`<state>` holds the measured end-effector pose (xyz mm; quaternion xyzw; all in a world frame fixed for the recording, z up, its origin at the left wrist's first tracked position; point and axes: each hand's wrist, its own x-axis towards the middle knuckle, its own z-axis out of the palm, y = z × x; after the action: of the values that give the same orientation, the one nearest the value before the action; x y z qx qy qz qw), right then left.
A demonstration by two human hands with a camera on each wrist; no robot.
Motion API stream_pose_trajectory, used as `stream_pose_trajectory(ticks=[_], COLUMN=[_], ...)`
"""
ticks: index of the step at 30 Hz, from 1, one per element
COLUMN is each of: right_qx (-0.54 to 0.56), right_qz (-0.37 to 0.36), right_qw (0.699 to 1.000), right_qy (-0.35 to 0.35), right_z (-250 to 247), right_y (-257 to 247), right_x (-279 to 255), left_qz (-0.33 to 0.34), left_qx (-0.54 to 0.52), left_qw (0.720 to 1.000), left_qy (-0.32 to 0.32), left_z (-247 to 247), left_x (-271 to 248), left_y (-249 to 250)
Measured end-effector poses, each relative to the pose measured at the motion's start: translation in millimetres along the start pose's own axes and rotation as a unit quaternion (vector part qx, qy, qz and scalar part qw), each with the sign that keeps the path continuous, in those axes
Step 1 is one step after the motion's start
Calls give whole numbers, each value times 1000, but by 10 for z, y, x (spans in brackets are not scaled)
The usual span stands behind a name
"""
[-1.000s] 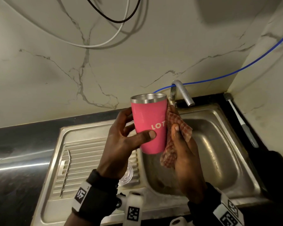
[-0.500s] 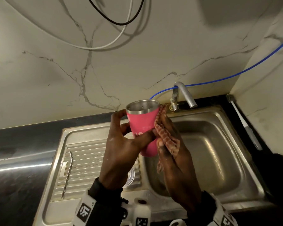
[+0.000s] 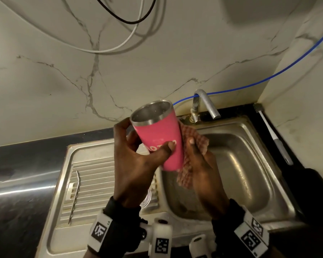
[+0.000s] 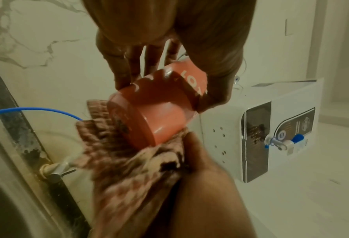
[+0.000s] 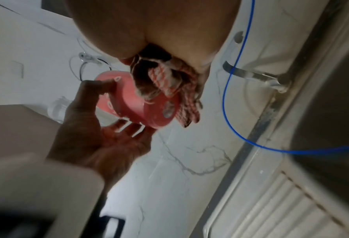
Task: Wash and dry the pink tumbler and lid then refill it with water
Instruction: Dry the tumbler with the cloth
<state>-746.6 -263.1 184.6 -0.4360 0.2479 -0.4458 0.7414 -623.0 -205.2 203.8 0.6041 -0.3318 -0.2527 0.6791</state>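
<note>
My left hand (image 3: 138,157) grips the pink tumbler (image 3: 159,138) above the left edge of the sink basin, thumb across its white lettering. The tumbler tilts with its open steel rim up and to the left, and no lid is on it. My right hand (image 3: 199,164) holds a red checked cloth (image 3: 194,146) against the tumbler's right side and base. In the left wrist view the cloth (image 4: 129,161) wraps under the tumbler's base (image 4: 149,119). The right wrist view shows the cloth (image 5: 169,83) bunched in my palm on the tumbler (image 5: 141,103). A clear lid (image 3: 147,197) peeks out on the drainboard under my left wrist.
A steel sink (image 3: 250,164) lies below, with a tap (image 3: 205,103) and blue hose (image 3: 268,79) behind. A metal straw (image 3: 75,196) rests on the drainboard (image 3: 90,179). A brush (image 3: 274,138) lies on the dark counter at right. A white water purifier (image 4: 271,125) hangs on the wall.
The tumbler has tilted, its rim swinging left and toward me. My right hand with the cloth slid down from the tumbler's side to its lower part and base.
</note>
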Motion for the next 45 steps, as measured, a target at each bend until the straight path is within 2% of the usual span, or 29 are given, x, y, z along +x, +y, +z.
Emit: stream_pose_trajectory(ticks=[2,4,6,11,15,19,22,24,27,31,35,41,45], right_qx=[-3,-94,-137,-126,-14,-18,-114,-141,-88,14,30,-47,-98], right_qz=[2,-37,-80,-137,-63,-23,-74,-106,-111,-59,-63,-98,-110], right_qw=[1000,995,987,982,998,999,990,984,990,998,997,994,989], right_qy=[13,-4,-24,-38,-15,-17,-24,-20,1,-4,21,18,6], right_z=[1,3,17,64,4,8,-19,-43,-77,-128,-114,-91,-89], right_y=[110,174,163,-93,-187,-41,116,121,15,-78,-54,-8,39], right_x=[-138,-248,-269,-16,152,-27,-248,-256,-100,15,-33,-119,-146], left_qz=[6,12,17,-5,-5,16,16,9,-12,-18,-30,-44,-37], left_qx=[-7,9,40,36,38,9,19,37,54,90,111,91,99], left_qw=[1000,1000,999,998,995,999,999,998,995,986,987,994,993], left_qy=[19,24,7,-59,-93,-49,-27,-43,-87,-137,-115,-49,-46], left_z=[-24,-36,-37,-24,-19,-35,-75,-68,-22,-13,-61,-38,2], left_x=[68,97,73,-111,-157,-50,10,-4,-64,-25,69,20,-46], left_y=[25,25,-9,-99,-37,29,38,30,43,90,124,138,95])
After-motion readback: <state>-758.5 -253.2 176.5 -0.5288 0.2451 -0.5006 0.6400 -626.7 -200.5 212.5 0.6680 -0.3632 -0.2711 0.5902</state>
